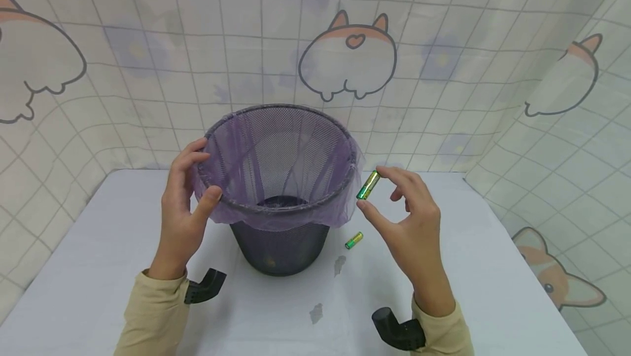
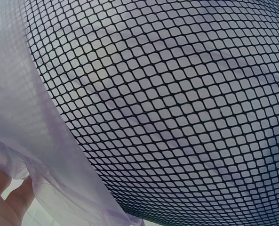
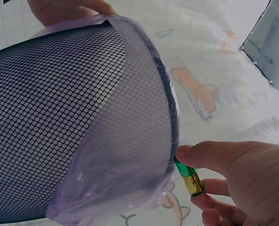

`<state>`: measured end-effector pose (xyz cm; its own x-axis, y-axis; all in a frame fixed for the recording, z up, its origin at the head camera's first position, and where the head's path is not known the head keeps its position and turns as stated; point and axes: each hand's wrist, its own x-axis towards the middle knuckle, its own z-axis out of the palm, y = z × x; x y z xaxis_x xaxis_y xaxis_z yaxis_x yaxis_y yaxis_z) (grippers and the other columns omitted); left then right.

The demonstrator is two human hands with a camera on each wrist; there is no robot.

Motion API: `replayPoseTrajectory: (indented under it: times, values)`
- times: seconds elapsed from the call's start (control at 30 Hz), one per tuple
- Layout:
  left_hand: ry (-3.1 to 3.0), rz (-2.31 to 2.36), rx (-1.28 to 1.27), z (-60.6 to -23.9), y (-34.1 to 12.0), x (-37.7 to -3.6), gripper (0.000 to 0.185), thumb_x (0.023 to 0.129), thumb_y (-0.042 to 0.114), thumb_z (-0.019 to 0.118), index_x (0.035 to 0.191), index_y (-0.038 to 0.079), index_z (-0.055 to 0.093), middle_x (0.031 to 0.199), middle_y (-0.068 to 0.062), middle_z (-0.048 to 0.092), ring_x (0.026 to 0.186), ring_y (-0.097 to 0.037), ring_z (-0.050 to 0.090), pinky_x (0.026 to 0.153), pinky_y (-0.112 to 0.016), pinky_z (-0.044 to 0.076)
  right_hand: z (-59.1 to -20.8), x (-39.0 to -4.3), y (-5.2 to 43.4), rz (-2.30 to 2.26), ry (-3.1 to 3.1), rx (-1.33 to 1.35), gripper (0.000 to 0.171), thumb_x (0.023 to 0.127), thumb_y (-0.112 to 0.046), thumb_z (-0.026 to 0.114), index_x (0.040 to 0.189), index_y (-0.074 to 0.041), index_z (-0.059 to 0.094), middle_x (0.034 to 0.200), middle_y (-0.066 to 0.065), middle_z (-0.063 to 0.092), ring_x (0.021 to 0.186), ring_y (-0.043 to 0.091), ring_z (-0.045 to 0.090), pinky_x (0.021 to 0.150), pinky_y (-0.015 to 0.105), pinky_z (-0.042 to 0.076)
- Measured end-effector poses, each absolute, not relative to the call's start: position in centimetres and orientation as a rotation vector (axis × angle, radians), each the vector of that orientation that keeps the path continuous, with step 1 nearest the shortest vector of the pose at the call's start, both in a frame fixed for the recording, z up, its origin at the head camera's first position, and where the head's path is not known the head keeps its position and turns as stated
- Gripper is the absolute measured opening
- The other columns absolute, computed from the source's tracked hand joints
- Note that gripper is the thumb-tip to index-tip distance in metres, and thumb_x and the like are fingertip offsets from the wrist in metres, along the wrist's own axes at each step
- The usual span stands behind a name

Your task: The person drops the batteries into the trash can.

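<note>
A black mesh wastebasket [image 1: 281,249] stands upright, lined with a thin purple bag [image 1: 340,211] folded over its rim. My left hand [image 1: 179,208] holds the rim on the left side, thumb at the front and fingers behind. In the left wrist view, part of that hand [image 2: 10,197] shows beside the bag's loose edge. Between thumb and fingertips, my right hand [image 1: 414,219] pinches a green and gold battery [image 1: 368,184] by its two ends, just outside the right rim. A second battery [image 1: 354,240] lies below it, right of the wastebasket.
The white table [image 1: 493,290] has two grey patches, one of them [image 1: 316,313] near the front. A tiled-print curtain [image 1: 236,33] with cartoon corgis hangs behind and along the sides. Black wrist mounts [image 1: 399,329] sit on both sleeves.
</note>
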<state>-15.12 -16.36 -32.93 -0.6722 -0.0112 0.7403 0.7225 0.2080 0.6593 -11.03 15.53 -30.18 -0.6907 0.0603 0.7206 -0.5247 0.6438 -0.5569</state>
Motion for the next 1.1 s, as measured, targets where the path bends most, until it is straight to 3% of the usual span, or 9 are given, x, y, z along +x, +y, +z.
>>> replayPoseTrajectory:
  times: [1.1]
  values:
    - [-1.86,-1.515,-0.665,-32.9,-16.4,-15.1,0.048,0.089,0.01,0.061,0.131,-0.008,0.044,0.15,-0.014,0.038,0.141,-0.026,0.035,0.114,-0.023,0.032,-28.7,-11.7,13.9,1.067,-2.085,0.432,0.05,0.073,-0.012,0.082,0.121,-0.009,0.066,0.115,0.007,0.065,0.082,0.013,0.047,0.071,0.024,0.031]
